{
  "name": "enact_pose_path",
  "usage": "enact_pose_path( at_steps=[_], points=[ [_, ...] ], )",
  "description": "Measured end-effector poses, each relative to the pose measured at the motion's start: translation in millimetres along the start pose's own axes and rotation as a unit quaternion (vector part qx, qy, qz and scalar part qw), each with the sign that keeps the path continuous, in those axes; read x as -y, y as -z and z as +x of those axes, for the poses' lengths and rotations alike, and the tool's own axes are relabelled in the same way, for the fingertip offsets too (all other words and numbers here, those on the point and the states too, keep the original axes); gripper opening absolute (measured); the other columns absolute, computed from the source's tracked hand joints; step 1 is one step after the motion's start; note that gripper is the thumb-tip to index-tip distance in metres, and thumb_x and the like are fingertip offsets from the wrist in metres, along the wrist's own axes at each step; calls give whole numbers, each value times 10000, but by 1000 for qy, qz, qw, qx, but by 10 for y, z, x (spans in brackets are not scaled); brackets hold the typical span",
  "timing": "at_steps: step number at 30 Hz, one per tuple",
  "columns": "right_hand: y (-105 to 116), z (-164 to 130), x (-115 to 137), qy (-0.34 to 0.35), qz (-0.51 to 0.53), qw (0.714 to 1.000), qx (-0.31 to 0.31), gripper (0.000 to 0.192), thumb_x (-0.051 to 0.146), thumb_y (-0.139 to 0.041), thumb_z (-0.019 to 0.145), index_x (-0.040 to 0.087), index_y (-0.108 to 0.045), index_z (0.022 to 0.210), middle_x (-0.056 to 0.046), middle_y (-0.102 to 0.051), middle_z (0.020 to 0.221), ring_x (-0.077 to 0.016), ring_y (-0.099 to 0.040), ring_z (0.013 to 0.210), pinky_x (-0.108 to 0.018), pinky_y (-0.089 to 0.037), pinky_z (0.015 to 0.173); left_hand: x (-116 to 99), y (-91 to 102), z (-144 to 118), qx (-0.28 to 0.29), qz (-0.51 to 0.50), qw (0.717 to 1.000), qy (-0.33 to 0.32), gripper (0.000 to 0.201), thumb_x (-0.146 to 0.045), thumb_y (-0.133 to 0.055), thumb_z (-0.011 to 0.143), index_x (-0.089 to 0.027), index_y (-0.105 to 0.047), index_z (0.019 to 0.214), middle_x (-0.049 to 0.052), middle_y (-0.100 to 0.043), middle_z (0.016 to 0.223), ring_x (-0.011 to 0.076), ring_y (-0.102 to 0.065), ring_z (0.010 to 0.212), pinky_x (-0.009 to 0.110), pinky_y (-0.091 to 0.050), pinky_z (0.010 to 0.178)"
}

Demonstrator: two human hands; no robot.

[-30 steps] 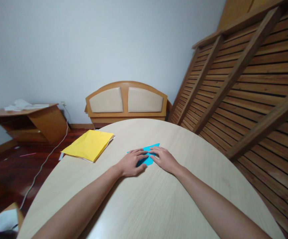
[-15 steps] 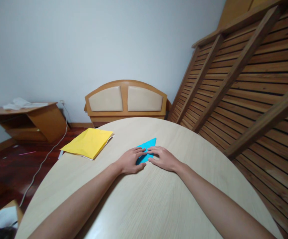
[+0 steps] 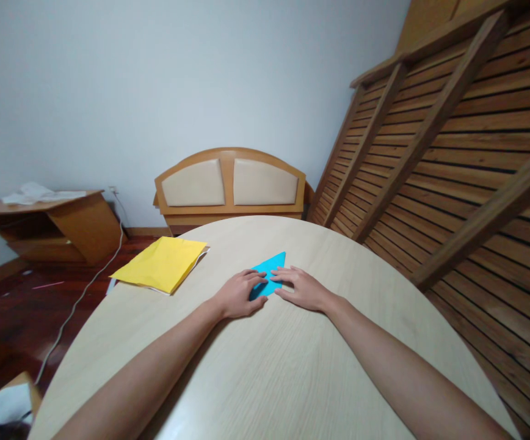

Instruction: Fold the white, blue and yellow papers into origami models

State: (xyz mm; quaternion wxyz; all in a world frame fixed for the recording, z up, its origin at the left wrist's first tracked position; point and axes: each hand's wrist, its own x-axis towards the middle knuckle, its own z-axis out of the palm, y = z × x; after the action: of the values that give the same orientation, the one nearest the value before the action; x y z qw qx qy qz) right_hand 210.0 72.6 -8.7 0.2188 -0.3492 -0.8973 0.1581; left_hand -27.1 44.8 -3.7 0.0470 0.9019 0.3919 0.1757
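So, the big round table fills the lower view, pale wood grain, with both bare forearms stretched across it toward the far half. Beyond its far edge stands a wooden headboard with two cream panels, a slatted wooden frame leans along the right, and a low wooden cabinet sits at the left by the wall with some white sheets on top. A white cable trails over the dark floor.

Near the table's left edge lies a yellow paper bag, flat, one corner just over the rim, well apart from the hands.

Now the hands: the left hand lies palm down, fingers spread flat and not curled around anything, pressing on the near left part of the blue paper. The right hand is flat and open too, fingertips touching the paper's right edge, nothing clasped. The two hands nearly meet over it.

That blue paper is a folded sheet, bright cyan, a narrow triangle lying flat, its point aimed at the table's far edge, sitting about mid-table toward the far side.
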Motion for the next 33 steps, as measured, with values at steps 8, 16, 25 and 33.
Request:
enact_pose_path(
  at_steps=[8, 16, 25, 33],
  points=[
    [-48, -16, -5, -2, -8, 1000, -30, 348, 374, -600, 912, 263, -675, 1233, -68, -638, 1333, -281, -529, 1303, -493, -357, 1124, -5, -9, -2, -8, 0, 1000, 1, 392, -373, -570, 889, -162, -628, 1215, 120, -600, 1353, 260, -555, 1243, 400, -417, 1097],
    [-44, -16, 20, 15, 8, 999, -35, 346, 377, -629, 898, 255, -687, 1216, -87, -649, 1315, -267, -560, 1272, -480, -364, 1124, -17, -3, -7, -29, -14, 999, 9, 392, -379, -583, 886, -168, -629, 1213, 123, -614, 1263, 266, -570, 1181, 391, -455, 1048],
    [-52, -3, 7, 19, -6, 999, -42, 280, 375, -637, 898, 268, -720, 1143, -79, -662, 1295, -263, -578, 1247, -472, -384, 1106, 28, -26, -9, -45, -10, 999, 10, 424, -419, -604, 878, -169, -615, 1220, 123, -608, 1282, 272, -555, 1186, 408, -441, 1056],
    [-46, 4, -65, -53, -50, 995, -74, 277, 337, -613, 908, 216, -711, 1137, -102, -674, 1266, -294, -569, 1243, -480, -425, 1050, 77, 0, -37, -42, 11, 999, 21, 471, -459, -617, 860, -169, -610, 1231, 140, -590, 1319, 299, -541, 1213, 442, -431, 1061]
  ],
)
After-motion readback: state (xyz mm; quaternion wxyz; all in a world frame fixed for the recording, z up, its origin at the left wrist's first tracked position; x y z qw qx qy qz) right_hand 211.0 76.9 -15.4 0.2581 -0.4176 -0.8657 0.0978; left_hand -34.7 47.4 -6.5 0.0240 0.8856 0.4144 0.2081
